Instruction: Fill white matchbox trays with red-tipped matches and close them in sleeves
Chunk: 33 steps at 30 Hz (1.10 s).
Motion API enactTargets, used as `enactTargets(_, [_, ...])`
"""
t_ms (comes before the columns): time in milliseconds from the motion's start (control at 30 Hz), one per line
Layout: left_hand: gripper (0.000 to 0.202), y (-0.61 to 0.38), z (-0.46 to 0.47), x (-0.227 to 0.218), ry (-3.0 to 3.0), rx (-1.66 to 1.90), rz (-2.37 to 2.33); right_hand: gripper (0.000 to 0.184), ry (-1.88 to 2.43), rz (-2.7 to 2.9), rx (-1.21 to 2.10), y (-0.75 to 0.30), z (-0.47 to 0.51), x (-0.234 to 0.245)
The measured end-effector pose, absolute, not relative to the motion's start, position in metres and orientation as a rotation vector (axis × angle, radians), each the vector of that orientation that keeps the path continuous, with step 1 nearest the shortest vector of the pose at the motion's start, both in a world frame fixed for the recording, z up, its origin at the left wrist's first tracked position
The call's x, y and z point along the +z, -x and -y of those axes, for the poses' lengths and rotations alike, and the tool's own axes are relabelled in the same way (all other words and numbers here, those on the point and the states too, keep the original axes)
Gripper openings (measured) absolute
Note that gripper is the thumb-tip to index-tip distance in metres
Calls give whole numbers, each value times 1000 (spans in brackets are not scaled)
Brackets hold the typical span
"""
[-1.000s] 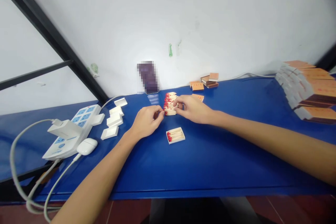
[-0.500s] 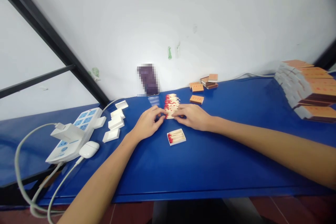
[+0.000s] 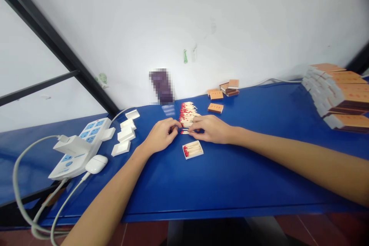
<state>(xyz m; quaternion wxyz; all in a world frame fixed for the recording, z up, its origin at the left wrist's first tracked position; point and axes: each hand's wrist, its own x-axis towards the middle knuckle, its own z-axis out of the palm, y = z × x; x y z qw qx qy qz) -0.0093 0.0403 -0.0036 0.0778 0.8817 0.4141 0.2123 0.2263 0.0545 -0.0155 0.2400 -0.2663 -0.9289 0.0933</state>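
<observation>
A pile of loose matches with red heads pointing left lies on the blue table in front of me. At its near end, my right hand pinches a few matches by their plain ends, slightly apart from the pile. My left hand is by the red heads, thumb and forefinger curled close together; whether anything is between them is hidden. Nearer to me sits a white matchbox tray partly filled with matches, their heads to the left.
Several white trays stand left, beside a power strip with cables and a white earphone case. Orange matchbox covers lie behind my right hand. A large matchbox stack is far right. A blurred phone-like object leans on the wall.
My right fingers have drawn a few matches slightly toward me, opening a small gap from the pile. My left hand stays beside the heads, and the view has shifted a little.
</observation>
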Motion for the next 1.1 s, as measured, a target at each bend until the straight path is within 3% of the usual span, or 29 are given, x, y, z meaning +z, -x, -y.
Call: enactTargets(1100, [19, 7, -38, -2, -2593, 615, -1235, 24, 857, 2519, 250, -225, -53, -16])
